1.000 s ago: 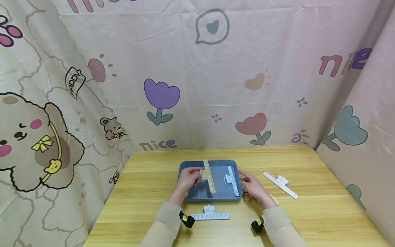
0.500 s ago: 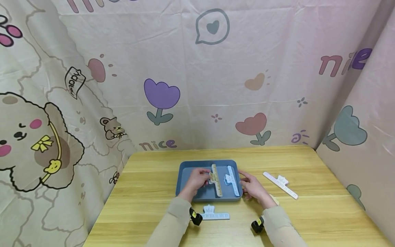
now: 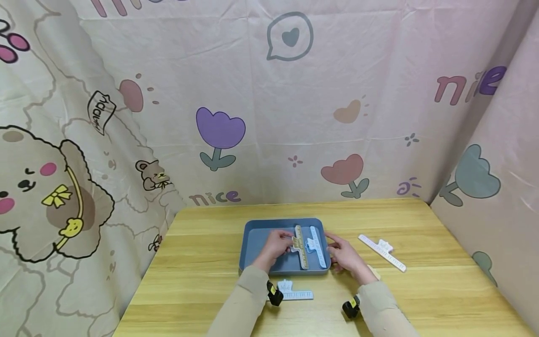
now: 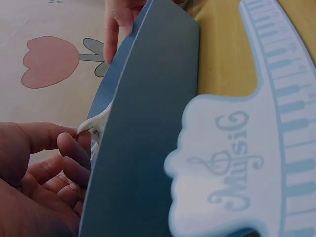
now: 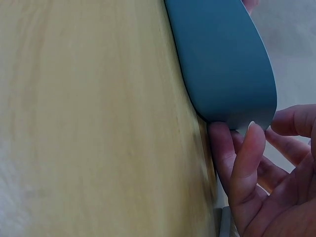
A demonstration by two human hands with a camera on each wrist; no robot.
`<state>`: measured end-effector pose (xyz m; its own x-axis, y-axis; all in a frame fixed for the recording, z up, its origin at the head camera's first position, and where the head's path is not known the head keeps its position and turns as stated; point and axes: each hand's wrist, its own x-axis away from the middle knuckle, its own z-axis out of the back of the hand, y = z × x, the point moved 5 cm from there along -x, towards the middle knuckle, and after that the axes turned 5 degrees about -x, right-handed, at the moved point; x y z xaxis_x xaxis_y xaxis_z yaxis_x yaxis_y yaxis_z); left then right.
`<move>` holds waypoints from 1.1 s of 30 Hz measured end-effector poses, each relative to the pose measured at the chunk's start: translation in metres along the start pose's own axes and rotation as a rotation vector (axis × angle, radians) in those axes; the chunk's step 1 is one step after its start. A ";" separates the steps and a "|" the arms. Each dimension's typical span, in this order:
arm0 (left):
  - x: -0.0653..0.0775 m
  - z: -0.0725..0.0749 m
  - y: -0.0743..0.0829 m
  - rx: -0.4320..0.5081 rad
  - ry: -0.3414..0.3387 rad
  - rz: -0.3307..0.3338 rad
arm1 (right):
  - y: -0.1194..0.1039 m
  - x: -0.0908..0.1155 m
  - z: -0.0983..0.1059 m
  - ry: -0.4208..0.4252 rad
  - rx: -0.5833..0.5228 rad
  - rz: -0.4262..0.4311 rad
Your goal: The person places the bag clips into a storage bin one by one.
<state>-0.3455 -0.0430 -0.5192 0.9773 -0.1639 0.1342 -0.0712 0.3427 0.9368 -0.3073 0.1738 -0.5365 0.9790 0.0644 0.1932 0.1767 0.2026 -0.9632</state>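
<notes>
My left hand pinches the grip tab of a gold-and-white piano-key clip between thumb and fingers, low inside the blue-grey tray. Just right of it, a light-blue piano-key clip lies in the tray, roughly parallel. My right hand holds the tray's right near corner, its fingers against the outer wall in the right wrist view. Before the tray, a blue-and-white clip marked "Music" lies on the table, partly hidden by the left wrist in the head view.
A pale pink-and-white piano-key clip lies on the wooden table, right of the right hand. A printed curtain hangs behind the table and along both sides. Black wrist cameras sit under both cuffs.
My left hand has carried the gold clip rightward and down in the tray, beside the light-blue clip. The left forearm now covers more of the front clip. My right hand has stayed at the tray.
</notes>
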 end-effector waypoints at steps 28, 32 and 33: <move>0.010 0.009 0.001 -0.059 -0.093 0.026 | -0.003 0.003 -0.001 -0.025 -0.013 0.006; 0.017 0.020 0.012 -0.068 -0.053 -0.015 | -0.004 0.003 -0.001 -0.031 -0.006 0.007; 0.019 0.023 0.015 -0.071 -0.044 -0.023 | -0.004 0.003 -0.001 -0.032 -0.008 0.005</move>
<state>-0.3322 -0.0620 -0.4956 0.9687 -0.2124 0.1286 -0.0330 0.4031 0.9146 -0.3046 0.1718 -0.5325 0.9761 0.0967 0.1946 0.1733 0.1944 -0.9655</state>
